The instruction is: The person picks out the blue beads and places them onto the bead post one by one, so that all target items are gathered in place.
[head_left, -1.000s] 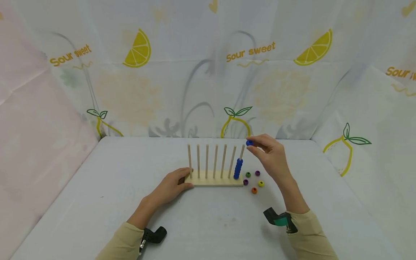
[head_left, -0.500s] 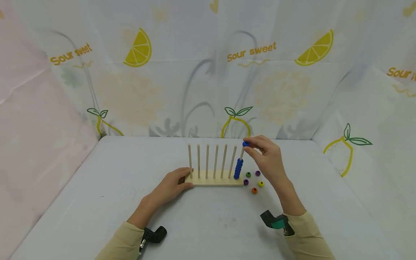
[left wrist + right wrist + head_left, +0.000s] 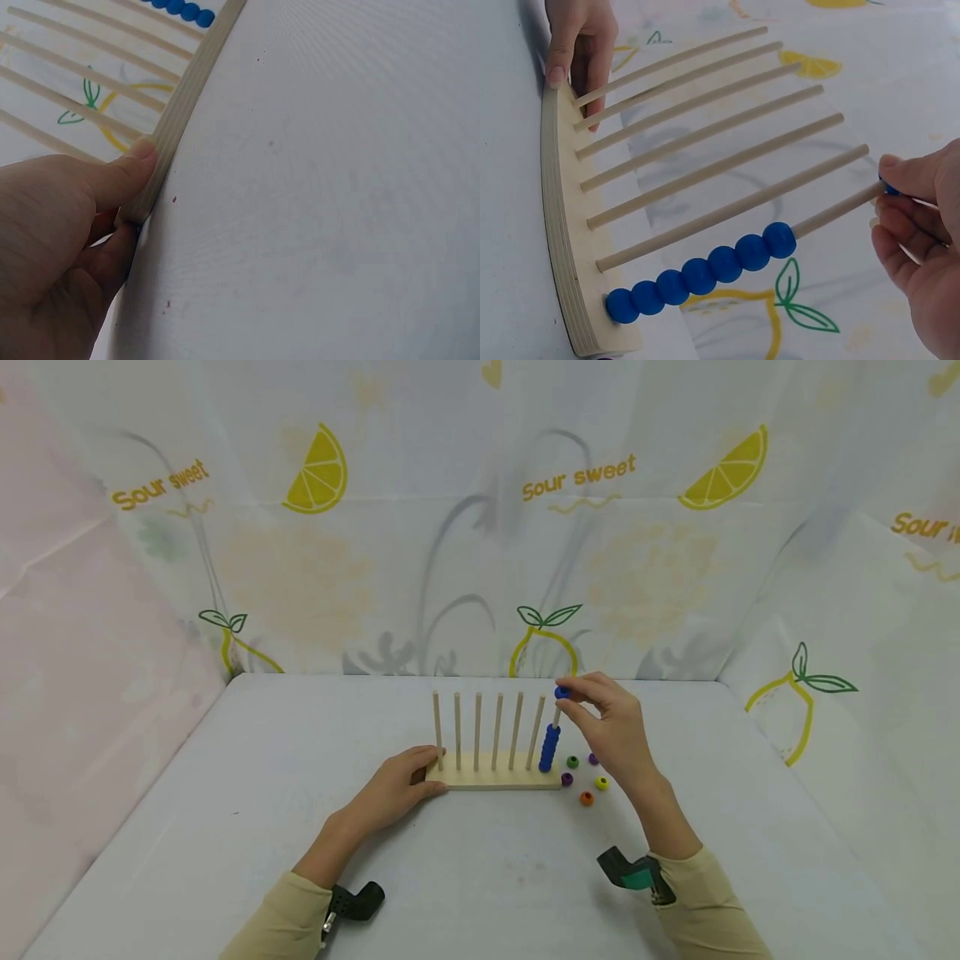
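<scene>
A pale wooden base [image 3: 498, 782] carries a row of upright pegs, and blue beads [image 3: 698, 276] are stacked on the rightmost one. My left hand [image 3: 395, 785] grips the base's left end, thumb on the near edge, as the left wrist view shows. At the top of the rightmost peg [image 3: 838, 209], my right hand [image 3: 611, 721] pinches another blue bead [image 3: 562, 692] between thumb and fingers. In the right wrist view that bead is mostly covered by the fingertips and meets the peg's tip. The other pegs carry no beads.
Loose beads lie on the white table [image 3: 480, 877] right of the base: green [image 3: 572, 762], yellow [image 3: 602, 783], orange [image 3: 587, 798] and two purple, one [image 3: 567, 779] close to the base's corner. A printed cloth [image 3: 420, 527] hangs behind.
My right hand has moved left with the blue bead, from beside the rightmost peg to its top. The left hand and the base have stayed in place.
</scene>
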A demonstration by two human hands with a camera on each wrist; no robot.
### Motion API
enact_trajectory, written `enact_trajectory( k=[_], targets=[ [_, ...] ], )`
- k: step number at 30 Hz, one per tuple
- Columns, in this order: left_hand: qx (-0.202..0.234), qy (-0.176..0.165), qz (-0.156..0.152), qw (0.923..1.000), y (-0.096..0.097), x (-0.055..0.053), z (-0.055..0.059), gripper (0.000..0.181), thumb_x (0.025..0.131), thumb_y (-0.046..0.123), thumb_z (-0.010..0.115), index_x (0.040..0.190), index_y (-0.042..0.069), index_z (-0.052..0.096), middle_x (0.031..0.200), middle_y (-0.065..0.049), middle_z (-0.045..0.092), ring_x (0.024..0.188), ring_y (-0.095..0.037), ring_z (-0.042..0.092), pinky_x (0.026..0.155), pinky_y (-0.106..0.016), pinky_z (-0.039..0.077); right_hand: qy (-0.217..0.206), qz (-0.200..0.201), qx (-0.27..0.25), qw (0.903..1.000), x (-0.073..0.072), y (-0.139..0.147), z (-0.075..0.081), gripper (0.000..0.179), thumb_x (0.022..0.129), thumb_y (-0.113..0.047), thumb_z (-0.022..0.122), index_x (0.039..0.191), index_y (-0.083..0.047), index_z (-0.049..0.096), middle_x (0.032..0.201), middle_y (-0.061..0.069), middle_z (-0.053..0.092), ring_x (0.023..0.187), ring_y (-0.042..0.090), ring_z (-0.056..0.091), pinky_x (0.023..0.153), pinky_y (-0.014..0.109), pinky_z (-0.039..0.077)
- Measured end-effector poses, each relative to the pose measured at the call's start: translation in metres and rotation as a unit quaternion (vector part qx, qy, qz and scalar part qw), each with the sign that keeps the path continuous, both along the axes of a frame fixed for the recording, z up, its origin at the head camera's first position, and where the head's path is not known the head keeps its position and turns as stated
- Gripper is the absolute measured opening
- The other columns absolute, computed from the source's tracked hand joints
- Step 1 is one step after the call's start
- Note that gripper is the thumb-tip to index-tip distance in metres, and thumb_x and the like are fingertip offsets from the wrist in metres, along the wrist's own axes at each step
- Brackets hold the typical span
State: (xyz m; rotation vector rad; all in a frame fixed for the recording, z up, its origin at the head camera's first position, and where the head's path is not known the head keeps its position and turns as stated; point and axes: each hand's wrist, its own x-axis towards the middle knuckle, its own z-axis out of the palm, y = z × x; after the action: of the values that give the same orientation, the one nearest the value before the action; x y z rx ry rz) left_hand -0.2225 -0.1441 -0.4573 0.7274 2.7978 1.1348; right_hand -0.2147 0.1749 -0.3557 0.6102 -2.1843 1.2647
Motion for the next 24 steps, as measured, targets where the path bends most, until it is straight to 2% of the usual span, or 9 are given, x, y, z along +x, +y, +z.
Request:
enact_trajectory(
  k=[5, 13, 24],
  targets=[
    [0.002, -0.004, 0.001, 1.0000, -0.0002, -0.0002, -0.0004, 0.056, 0.091, 0.025, 0.073, 0.141, 0.006, 0.055, 0.145, -0.009, 0.055, 0.138, -0.028, 0.049, 0.110, -0.043, 0.045, -0.012, -0.010, 0.007, 0.9999, 0.0003, -0.0002, -0.0008, 0.024, 0.088, -0.003, 0.074, 0.112, -0.005, 0.075, 0.101, 0.007, 0.070, 0.091, 0.003, 0.059, 0.094, 0.005, 0.047],
    [-0.001, -0.007, 0.010, 0.9999, -0.0008, 0.0011, 0.0001, 0.057, 0.090, 0.025, 0.074, 0.141, 0.006, 0.056, 0.145, -0.011, 0.055, 0.138, -0.030, 0.049, 0.112, -0.046, 0.044, -0.057, -0.018, 0.015, 0.9981, -0.0030, 0.0013, -0.0053, 0.022, 0.090, -0.009, 0.073, 0.112, -0.009, 0.075, 0.101, 0.005, 0.070, 0.090, 0.005, 0.059, 0.091, 0.005, 0.048],
    [0.005, -0.011, 0.004, 0.9999, -0.0007, 0.0001, -0.0012, 0.059, 0.091, 0.024, 0.073, 0.143, 0.005, 0.053, 0.147, -0.011, 0.054, 0.139, -0.029, 0.048, 0.112, -0.044, 0.044, -0.084, -0.005, 0.008, 0.9965, -0.0036, 0.0031, -0.0086, 0.019, 0.089, -0.005, 0.074, 0.108, -0.005, 0.075, 0.100, 0.009, 0.071, 0.089, 0.005, 0.061, 0.090, 0.006, 0.050]
  ],
)
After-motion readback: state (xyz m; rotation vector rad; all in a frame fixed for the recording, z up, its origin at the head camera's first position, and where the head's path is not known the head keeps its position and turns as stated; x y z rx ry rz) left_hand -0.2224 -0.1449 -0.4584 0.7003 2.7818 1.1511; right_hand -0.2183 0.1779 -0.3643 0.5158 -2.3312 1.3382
